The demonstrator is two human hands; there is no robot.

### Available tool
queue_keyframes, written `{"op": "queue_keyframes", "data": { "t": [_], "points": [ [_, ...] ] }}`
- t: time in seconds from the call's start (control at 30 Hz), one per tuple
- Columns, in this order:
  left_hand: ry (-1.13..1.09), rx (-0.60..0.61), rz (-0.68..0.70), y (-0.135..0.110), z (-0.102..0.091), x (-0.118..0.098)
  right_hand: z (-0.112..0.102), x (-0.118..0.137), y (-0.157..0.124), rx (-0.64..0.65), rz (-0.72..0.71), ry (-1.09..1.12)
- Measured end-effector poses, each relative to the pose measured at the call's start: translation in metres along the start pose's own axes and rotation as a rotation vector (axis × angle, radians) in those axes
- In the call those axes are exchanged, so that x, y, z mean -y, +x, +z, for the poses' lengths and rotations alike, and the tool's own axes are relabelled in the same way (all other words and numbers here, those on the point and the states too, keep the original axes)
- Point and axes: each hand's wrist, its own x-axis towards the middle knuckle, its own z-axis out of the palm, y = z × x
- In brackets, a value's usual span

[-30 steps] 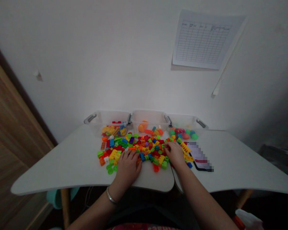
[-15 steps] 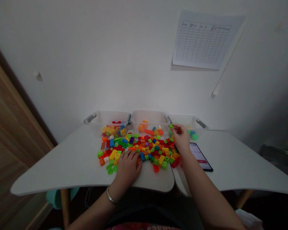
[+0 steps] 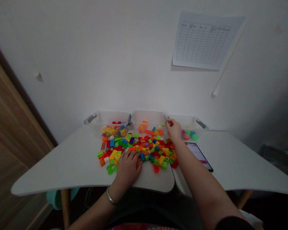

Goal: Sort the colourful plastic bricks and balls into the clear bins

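My left hand (image 3: 128, 167) rests palm down on the front of a pile of colourful toy bricks (image 3: 156, 148), its fingers spread over some of them. It grips nothing that I can see. My right hand (image 3: 174, 130) reaches past the pile to the right end of the middle clear plastic box (image 3: 148, 116), with thumb and fingers pinched together. A small green toy brick (image 3: 163, 124) shows blurred at the fingertips, partly behind the box wall. Orange and other pieces lie inside this box.
The left clear box (image 3: 112, 116) holds yellow, red and blue pieces. The right clear box (image 3: 184, 119) contains green, blue and pink ones. A phone (image 3: 199, 156) lies on the white table (image 3: 235, 166), right of my forearm. A printed sheet (image 3: 206, 40) hangs on the wall.
My right hand has moved left and slightly farther away, from the right box's near corner to the middle box, the green toy brick shifting with it. My left hand stays put.
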Motion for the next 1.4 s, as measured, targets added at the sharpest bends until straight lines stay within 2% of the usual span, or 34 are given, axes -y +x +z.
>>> {"op": "queue_keyframes", "data": {
  "t": [0.33, 0.5, 0.6, 0.77, 0.97, 1.4],
  "points": [
    [0.002, -0.019, 0.004, -0.001, 0.001, 0.000, -0.017, -0.002, -0.007, 0.152, -0.223, -0.088],
    [-0.001, -0.019, 0.004, 0.000, 0.001, 0.000, -0.033, -0.002, -0.029, 0.064, -0.312, -0.012],
    [-0.002, -0.008, 0.001, -0.001, 0.000, 0.000, -0.037, -0.010, -0.047, 0.063, -0.321, -0.014],
    [0.005, -0.007, 0.004, -0.001, -0.001, -0.001, -0.033, -0.028, -0.072, 0.199, -0.308, -0.178],
    [0.021, 0.009, -0.001, -0.001, -0.001, -0.001, -0.023, -0.032, -0.080, 0.316, -0.300, -0.283],
    [-0.020, -0.032, 0.006, -0.001, 0.001, -0.001, -0.015, -0.043, -0.080, 0.308, -0.309, -0.346]
  ]
}}
